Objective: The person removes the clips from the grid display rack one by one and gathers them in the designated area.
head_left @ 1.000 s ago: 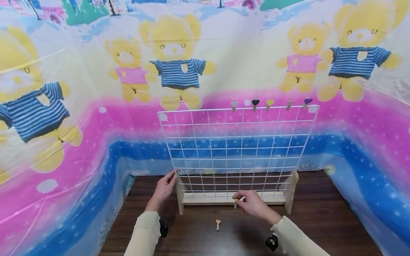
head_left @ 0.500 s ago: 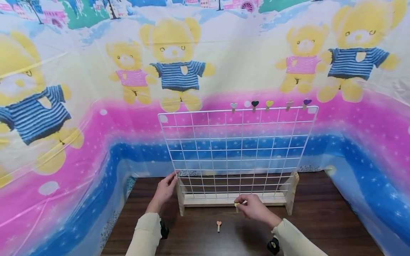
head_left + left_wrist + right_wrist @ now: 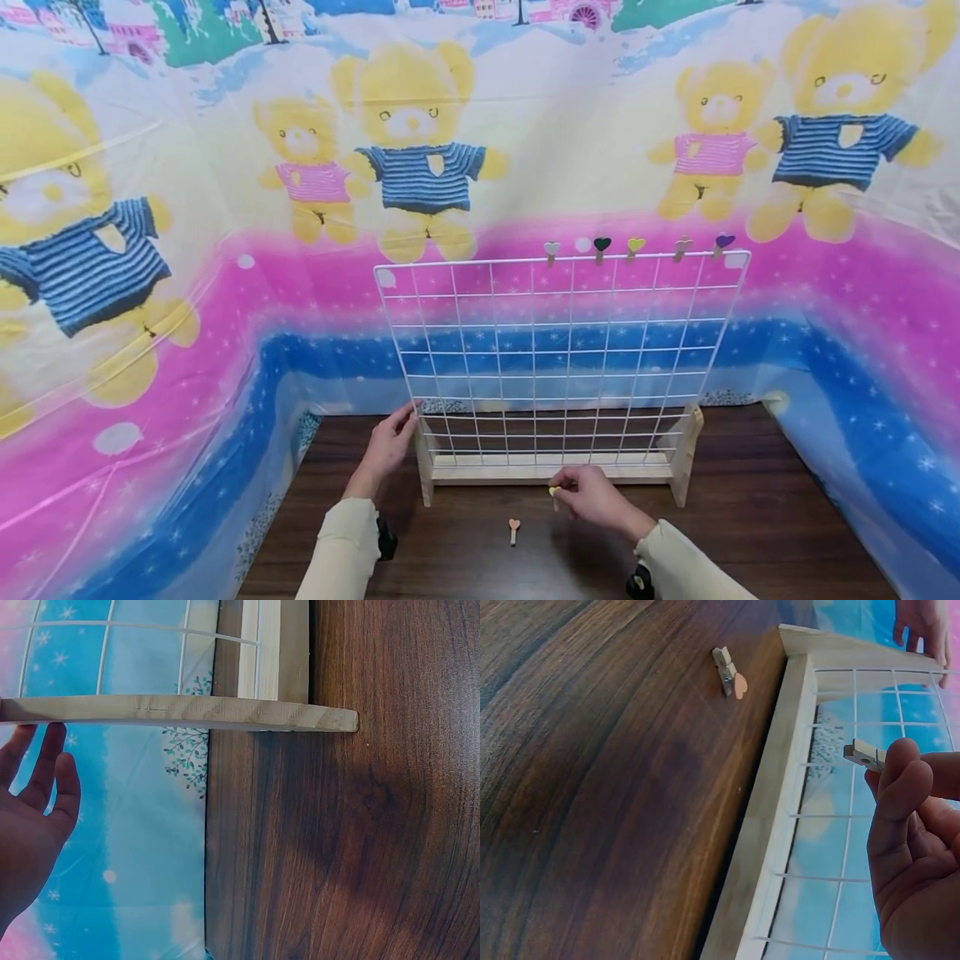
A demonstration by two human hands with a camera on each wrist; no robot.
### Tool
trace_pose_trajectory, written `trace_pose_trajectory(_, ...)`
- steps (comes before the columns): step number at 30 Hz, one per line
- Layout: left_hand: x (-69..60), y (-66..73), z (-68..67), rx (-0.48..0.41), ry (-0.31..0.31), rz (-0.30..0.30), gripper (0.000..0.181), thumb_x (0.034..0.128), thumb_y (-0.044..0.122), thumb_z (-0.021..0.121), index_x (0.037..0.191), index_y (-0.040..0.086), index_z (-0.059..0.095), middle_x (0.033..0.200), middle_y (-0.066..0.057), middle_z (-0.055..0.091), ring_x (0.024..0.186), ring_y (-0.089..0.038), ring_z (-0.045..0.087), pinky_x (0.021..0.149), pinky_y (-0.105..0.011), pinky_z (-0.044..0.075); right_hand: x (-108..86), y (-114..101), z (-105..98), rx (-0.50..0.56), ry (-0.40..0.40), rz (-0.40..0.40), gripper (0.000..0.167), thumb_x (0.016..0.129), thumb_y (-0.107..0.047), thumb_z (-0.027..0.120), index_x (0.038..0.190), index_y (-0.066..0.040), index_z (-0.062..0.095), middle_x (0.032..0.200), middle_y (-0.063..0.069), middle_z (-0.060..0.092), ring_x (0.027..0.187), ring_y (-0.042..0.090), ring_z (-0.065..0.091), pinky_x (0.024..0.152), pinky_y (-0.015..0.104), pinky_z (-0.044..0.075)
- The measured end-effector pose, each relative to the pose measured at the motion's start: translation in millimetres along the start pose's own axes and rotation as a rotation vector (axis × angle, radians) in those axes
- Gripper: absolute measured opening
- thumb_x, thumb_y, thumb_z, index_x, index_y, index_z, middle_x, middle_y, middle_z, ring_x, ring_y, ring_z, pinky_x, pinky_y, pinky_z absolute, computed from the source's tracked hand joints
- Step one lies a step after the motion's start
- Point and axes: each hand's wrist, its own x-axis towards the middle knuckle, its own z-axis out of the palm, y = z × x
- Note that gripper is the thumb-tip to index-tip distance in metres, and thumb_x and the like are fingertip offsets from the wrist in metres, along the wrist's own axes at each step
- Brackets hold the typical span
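My right hand (image 3: 596, 498) pinches a small wooden clip with a yellow heart (image 3: 553, 492) just in front of the stand's base; in the right wrist view the clip's wooden end (image 3: 865, 754) sticks out past the fingertips. My left hand (image 3: 388, 446) touches the left wooden upright of the stand with its fingertips, and the left wrist view shows its fingers (image 3: 51, 761) relaxed against the upright (image 3: 225, 712). The white wire grid (image 3: 533, 352) stands upright in the wooden stand (image 3: 551, 480).
A clip with an orange heart (image 3: 513, 526) lies on the dark wooden table (image 3: 465, 558), in front of the stand. Several heart clips, among them a dark green one (image 3: 602, 244) and a purple one (image 3: 724, 241), sit along the grid's top right. A printed cloth (image 3: 555, 150) hangs behind.
My right hand has moved slightly down, toward the front of the table, with the yellow-heart clip. The left hand remains at the upright.
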Motion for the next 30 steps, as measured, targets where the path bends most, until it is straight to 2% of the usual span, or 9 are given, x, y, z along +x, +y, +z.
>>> trace_pose_trajectory(4,0.6,-1.0,-0.2,-0.006,0.001,0.006,0.037,0.1015,0.021,0.046,0.138,0.015,0.052,0.136,-0.018,0.050,0.122,-0.032,0.047,0.095,-0.050,0.040,-0.5,4,2,0.011,-0.006,-0.005,0.008,0.089,0.001,0.060,0.092,-0.003,0.067,0.077,0.005,0.065,0.044,0.010,0.052,0.043,0.028,0.046)
trace_pose_trajectory(10,1.7,-5.1,0.4,-0.001,0.004,0.015,0.037,0.1014,0.022,0.047,0.137,0.015,0.052,0.135,-0.017,0.050,0.122,-0.031,0.047,0.094,-0.050,0.040,-2.2,10,6,0.026,-0.029,0.054,0.009,0.088,0.001,0.060,0.094,0.002,0.066,0.077,0.011,0.064,0.047,0.011,0.053,0.044,0.027,0.046)
trace_pose_trajectory(15,1.5,-5.6,0.2,-0.005,0.006,0.023,0.036,0.1010,0.020,0.048,0.136,0.015,0.053,0.133,-0.016,0.053,0.114,-0.029,0.051,0.089,-0.047,0.043,-2.4,22,17,0.064,-0.058,0.099,0.011,0.088,0.000,0.061,0.096,0.006,0.065,0.074,0.003,0.061,0.048,0.011,0.054,0.045,0.028,0.046)
trace_pose_trajectory(19,1.6,-6.4,0.4,0.002,0.006,0.032,0.036,0.1011,0.019,0.047,0.136,0.015,0.053,0.130,-0.015,0.055,0.112,-0.027,0.052,0.087,-0.046,0.043,-1.6,30,24,0.070,-0.073,0.130,0.011,0.088,-0.001,0.062,0.095,0.005,0.067,0.072,-0.001,0.060,0.048,0.010,0.054,0.045,0.028,0.045)
trace_pose_trajectory(30,1.3,-3.2,-0.6,-0.005,0.001,0.009,0.036,0.1012,0.020,0.047,0.137,0.016,0.053,0.132,-0.015,0.054,0.116,-0.028,0.051,0.091,-0.048,0.042,3.0,40,39,0.090,-0.046,0.118,0.005,0.085,0.001,0.063,0.087,0.001,0.067,0.061,0.000,0.059,0.045,0.009,0.052,0.046,0.027,0.043)
